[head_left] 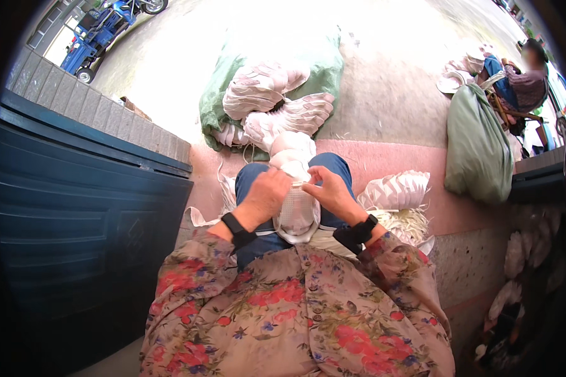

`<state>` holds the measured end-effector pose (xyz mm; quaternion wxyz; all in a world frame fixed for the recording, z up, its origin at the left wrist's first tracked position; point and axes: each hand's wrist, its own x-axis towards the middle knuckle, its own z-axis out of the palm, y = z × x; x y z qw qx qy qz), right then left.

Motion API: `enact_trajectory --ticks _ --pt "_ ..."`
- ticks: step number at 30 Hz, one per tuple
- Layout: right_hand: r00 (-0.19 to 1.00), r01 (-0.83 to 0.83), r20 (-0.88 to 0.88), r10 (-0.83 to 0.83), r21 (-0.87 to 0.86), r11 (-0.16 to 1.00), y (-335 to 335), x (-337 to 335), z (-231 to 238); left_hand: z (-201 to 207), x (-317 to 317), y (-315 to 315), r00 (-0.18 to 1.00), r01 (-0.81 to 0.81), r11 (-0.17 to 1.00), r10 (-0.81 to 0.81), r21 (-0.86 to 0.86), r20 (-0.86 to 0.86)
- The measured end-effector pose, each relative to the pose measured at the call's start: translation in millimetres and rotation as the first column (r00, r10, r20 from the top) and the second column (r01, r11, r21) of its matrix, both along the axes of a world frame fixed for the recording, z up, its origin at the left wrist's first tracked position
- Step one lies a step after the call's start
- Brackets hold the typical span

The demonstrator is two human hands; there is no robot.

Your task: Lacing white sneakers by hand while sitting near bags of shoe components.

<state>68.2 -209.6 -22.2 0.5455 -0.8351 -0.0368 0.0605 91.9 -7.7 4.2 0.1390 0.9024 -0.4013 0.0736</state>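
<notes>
A white mesh shoe upper (297, 212) lies between my thighs, its toe end toward me. At its far edge, my left hand (269, 193) is closed with its fingertips curled in; what they pinch is too small and blurred to name. My right hand (335, 191) faces it across the upper, thumb and index finger bent toward each other in a pinch near the same edge. Whatever is between those fingertips cannot be made out. More white uppers (292, 151), nested in a row, run on from this one beyond my hands.
Stacks of white uppers (264, 88) rest on a green sack (210, 103) ahead. Right of my knees are another stack (396, 190) and a heap of pale laces (405, 225). A full green sack (478, 144) stands near a seated person (527, 85). A blue metal door (88, 232) flanks my left.
</notes>
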Motion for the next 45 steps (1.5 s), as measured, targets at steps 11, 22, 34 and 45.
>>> enact_trajectory --ticks 11,22,34,45 --pt "0.969 -0.061 0.210 0.131 -0.312 0.948 24.0 -5.7 5.7 -3.2 -13.9 7.1 0.907 -0.312 0.904 0.191 -0.294 -0.375" --pt "0.885 0.220 -0.464 -0.044 0.333 0.917 22.2 6.6 -2.3 -25.7 -14.5 -12.9 0.951 -0.244 0.954 0.200 -0.172 -0.236" --pt "0.992 -0.022 0.106 0.073 -0.419 0.908 43.5 -7.6 6.7 -39.4 -16.9 -7.6 0.992 -0.098 0.983 0.110 -0.153 0.067" --pt "0.993 -0.083 0.044 0.109 -0.398 0.914 15.7 -22.0 17.1 -31.8 24.0 48.5 0.977 -0.013 0.993 -0.013 -0.121 -0.214"
